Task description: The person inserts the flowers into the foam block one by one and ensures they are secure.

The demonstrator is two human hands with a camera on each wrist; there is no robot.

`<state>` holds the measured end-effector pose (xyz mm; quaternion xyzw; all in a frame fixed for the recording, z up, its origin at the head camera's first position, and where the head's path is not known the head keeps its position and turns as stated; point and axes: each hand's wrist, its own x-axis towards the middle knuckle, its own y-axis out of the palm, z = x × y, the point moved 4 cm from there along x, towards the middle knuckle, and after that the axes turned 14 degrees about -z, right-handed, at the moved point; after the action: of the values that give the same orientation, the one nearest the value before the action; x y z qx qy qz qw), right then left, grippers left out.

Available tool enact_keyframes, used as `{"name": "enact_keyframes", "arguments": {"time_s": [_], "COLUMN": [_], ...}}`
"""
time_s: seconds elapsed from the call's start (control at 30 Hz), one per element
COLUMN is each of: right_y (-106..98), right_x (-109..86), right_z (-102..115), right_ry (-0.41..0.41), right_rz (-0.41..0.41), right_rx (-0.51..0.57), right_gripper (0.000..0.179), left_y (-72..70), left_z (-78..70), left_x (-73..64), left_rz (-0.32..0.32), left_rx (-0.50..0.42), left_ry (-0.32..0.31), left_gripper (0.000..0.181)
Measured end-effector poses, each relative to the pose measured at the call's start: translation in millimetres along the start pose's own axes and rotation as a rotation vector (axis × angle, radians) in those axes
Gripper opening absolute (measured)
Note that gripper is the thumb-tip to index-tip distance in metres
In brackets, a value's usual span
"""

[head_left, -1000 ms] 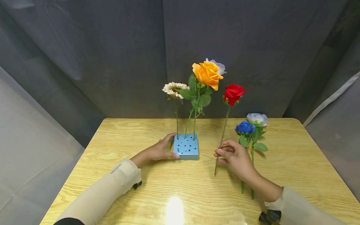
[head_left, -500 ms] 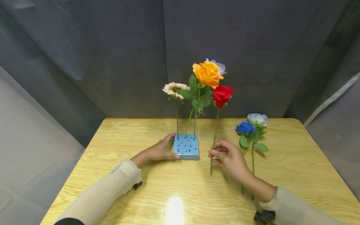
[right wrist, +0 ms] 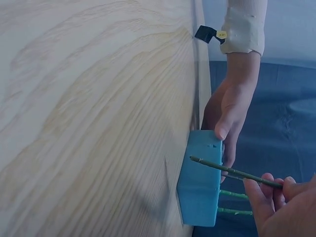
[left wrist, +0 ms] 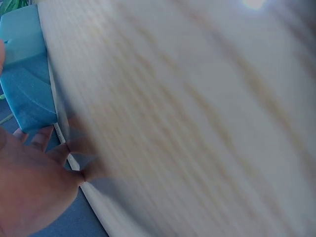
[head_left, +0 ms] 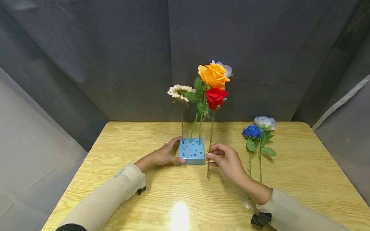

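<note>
In the middle of the head view, we are watching a right hand (head_left: 228, 162) holding a red rose (head_left: 215, 98); its grip is pinching the stem (head_left: 211, 134) between thumb and fingers, low down near the cut end. The rose is standing nearly upright, its bloom showing just below the orange rose (head_left: 213, 76) at upper centre, and its lower end is hanging just beside the right edge of a blue block (head_left: 191, 155). In the right wrist view, we are seeing that end pointing left across the block; we cannot tell whether it is touching anything.

Left of centre, the left hand (head_left: 163, 155) is holding the block on the desk (head_left: 138, 205), its grip closing around the left side, the thumb pressing at the front corner and the fingers lying toward the back corner.

We are seeing three stems standing in holes along the block's far edge. A cream flower (head_left: 180, 92) is rising at the left, while a pale purple flower (head_left: 224, 69) is showing partly behind the orange rose.

Toward the right of the frame, a blue flower (head_left: 252, 131) and a whitish flower (head_left: 264, 122) are lying side by side on the desk, the right forearm partly covering their stems. Dark grey cloth (head_left: 115, 64) is filling the upper background.
</note>
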<state>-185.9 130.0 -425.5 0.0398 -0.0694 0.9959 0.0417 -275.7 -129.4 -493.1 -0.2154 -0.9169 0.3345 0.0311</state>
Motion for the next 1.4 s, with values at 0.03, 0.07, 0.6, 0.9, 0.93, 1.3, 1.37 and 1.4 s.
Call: {"name": "enact_keyframes", "arguments": {"time_s": [0.03, 0.07, 0.6, 0.9, 0.93, 1.3, 1.37, 1.4], "right_y": [2, 4, 31, 43, 44, 57, 59, 60], "right_x": [0.7, 1.4, 19.2, 28.6, 29.4, 39.0, 40.7, 41.4], "right_z": [1, 1, 13, 19, 19, 21, 22, 23], "right_ry": [-0.006, -0.010, -0.012, -0.046, -0.051, -0.067, -0.077, -0.081], "right_rz": [0.000, 0.001, -0.031, -0.055, -0.058, -0.094, -0.102, -0.106], "right_rx": [0.000, 0.001, 0.066, 0.068, 0.065, 0.102, 0.099, 0.099], "right_gripper": [0.012, 0.012, 0.012, 0.013, 0.013, 0.009, 0.009, 0.009], "left_y": [-0.2, -0.4, -0.3, -1.6, -1.7, -0.3, -0.2, 0.0], "left_z": [-0.1, 0.0, -0.6, -3.9, -4.0, -2.3, -1.8, -1.5], "left_x": [0.0, 0.1, 2.1, 0.2, -0.1, 1.3, 1.3, 1.4], "left_rz": [-0.002, -0.003, -0.004, 0.008, 0.009, 0.005, 0.005, 0.004], "left_rx": [0.003, 0.005, 0.015, 0.013, 0.015, 0.024, 0.023, 0.021], "left_ry": [0.002, 0.002, 0.007, 0.014, 0.014, 0.024, 0.027, 0.028], "left_gripper": [0.114, 0.114, 0.114, 0.113, 0.113, 0.113, 0.113, 0.112]}}
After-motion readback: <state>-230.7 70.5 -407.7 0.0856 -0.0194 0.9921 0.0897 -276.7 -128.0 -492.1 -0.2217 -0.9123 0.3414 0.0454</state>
